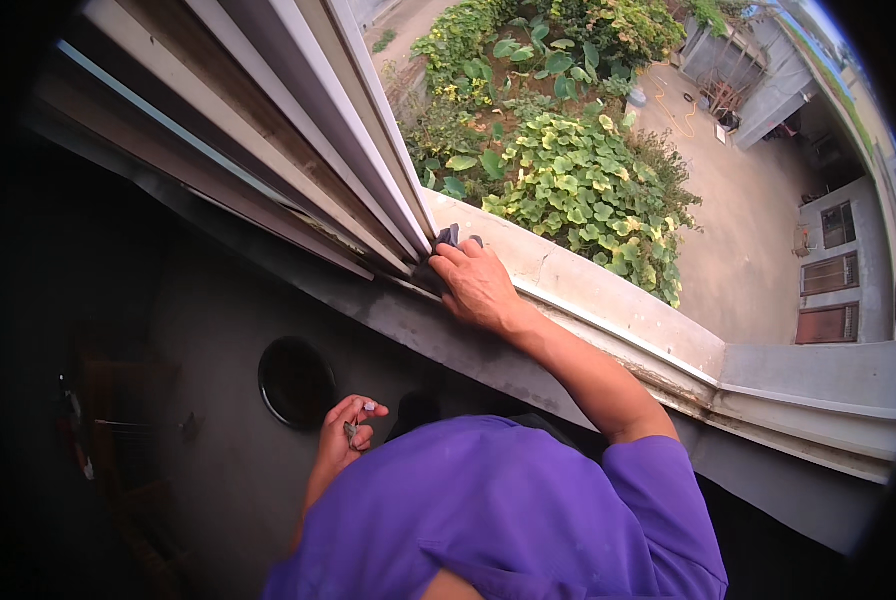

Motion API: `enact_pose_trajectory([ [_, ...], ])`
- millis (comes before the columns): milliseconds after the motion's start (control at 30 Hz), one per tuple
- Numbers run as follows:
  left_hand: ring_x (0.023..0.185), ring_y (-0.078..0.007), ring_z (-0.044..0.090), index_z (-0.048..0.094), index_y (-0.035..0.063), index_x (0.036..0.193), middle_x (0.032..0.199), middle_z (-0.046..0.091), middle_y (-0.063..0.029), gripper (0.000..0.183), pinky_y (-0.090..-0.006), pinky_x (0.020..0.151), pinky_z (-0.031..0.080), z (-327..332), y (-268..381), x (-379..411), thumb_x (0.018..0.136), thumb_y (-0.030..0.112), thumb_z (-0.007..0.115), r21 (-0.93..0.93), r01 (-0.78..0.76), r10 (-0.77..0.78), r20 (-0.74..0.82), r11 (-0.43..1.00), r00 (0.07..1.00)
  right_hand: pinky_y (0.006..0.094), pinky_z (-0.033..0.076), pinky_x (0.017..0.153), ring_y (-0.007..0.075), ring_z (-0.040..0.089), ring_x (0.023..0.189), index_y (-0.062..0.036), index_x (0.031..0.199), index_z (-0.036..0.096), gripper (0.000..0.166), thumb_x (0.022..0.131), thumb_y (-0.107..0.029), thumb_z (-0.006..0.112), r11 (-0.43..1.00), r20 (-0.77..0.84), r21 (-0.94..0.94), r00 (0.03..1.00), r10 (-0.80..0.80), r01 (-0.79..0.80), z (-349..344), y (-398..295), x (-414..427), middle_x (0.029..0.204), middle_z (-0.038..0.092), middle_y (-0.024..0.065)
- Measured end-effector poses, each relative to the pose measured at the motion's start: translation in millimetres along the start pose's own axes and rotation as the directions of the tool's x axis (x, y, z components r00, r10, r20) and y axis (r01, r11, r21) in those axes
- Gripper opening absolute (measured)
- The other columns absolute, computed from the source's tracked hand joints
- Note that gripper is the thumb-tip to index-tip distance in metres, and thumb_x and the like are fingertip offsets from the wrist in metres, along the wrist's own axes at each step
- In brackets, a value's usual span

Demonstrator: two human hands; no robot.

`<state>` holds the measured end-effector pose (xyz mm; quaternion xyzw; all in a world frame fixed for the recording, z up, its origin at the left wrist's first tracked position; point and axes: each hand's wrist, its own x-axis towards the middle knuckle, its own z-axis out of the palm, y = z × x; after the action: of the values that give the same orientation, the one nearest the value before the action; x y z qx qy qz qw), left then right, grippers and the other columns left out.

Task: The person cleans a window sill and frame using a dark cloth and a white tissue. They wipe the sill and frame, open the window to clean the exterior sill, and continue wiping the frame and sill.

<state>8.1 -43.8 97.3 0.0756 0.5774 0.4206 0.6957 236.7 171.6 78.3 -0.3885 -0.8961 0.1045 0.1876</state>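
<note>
My right hand [478, 283] presses a dark cloth [431, 274] into the corner where the upright window sash frame [407, 180] meets the sill track [605, 322]. The cloth is bunched under the fingers and pokes out above them. Lower down, close to my body, my left hand [349, 431] is curled around a small greyish object [351, 433]; what it is, I cannot tell. A small pale piece shows at its fingertips.
A pale outer ledge [635, 307] runs beyond the track, above a yard with leafy plants [575, 187]. Below the inner sill [485, 360], a dark round basin [296, 382] stands on the shaded floor. Several sash frames overlap at upper left.
</note>
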Motion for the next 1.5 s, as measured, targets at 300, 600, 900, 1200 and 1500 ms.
enact_pose_trajectory([
  [300,0.040,-0.0038,0.033,0.056,0.0059,0.089,0.092,0.065,-0.0133,0.017,-0.0174,0.038,0.025,11.2,-62.2,-26.6,0.095,0.019,0.047,-0.161,-0.064,0.044,-0.125,0.985,0.991,0.0406,0.044,0.075,0.0273,0.054,0.093,-0.0088,0.102,0.058,0.028,0.074,-0.011,0.054,0.966,0.257,0.099,0.932,-0.255,0.237,-4.8,20.1,4.5,0.096,0.059,0.0055],
  [600,0.039,-0.0035,0.032,0.056,0.0054,0.087,0.089,0.065,-0.0122,0.016,-0.0169,0.037,0.026,22.3,-89.8,-47.0,0.094,0.018,0.047,-0.180,-0.097,0.059,-0.207,0.979,0.977,0.0406,0.053,0.073,0.0311,0.061,0.096,-0.0056,0.112,0.057,0.034,0.081,-0.016,0.052,0.984,0.645,-0.101,0.763,-0.046,0.146,-28.8,-3.5,42.3,0.093,0.066,0.0151],
  [900,0.040,-0.0035,0.034,0.055,0.0061,0.086,0.088,0.064,-0.0108,0.017,-0.0174,0.036,0.025,31.6,-103.3,-59.7,0.095,0.017,0.046,-0.216,-0.189,0.139,-0.227,0.958,0.964,0.0424,0.053,0.067,0.0327,0.066,0.083,-0.0083,0.096,0.060,0.022,0.076,-0.016,0.056,0.953,0.645,-0.081,0.744,-0.173,0.292,-40.2,27.2,3.7,0.086,0.067,0.0133],
  [1200,0.041,-0.0032,0.034,0.055,0.0060,0.086,0.087,0.064,-0.0098,0.017,-0.0172,0.037,0.026,37.3,-127.9,-67.0,0.095,0.016,0.045,-0.229,-0.177,0.125,-0.224,0.957,0.967,0.0412,0.050,0.070,0.0284,0.064,0.084,-0.0118,0.091,0.067,0.026,0.067,-0.005,0.063,0.821,0.405,-0.568,0.888,0.217,0.059,-192.4,169.9,9.1,0.084,0.066,0.0127],
  [1500,0.040,-0.0031,0.034,0.056,0.0059,0.086,0.086,0.064,-0.0097,0.017,-0.0170,0.037,0.026,44.3,-125.0,-65.2,0.095,0.017,0.046,-0.174,-0.181,0.137,-0.242,0.968,0.961,0.0352,0.050,0.082,0.0238,0.063,0.091,-0.0087,0.113,0.058,0.041,0.073,-0.010,0.065,0.789,0.334,0.602,0.936,-0.110,-0.121,-102.0,57.5,22.7,0.099,0.065,0.0137],
])
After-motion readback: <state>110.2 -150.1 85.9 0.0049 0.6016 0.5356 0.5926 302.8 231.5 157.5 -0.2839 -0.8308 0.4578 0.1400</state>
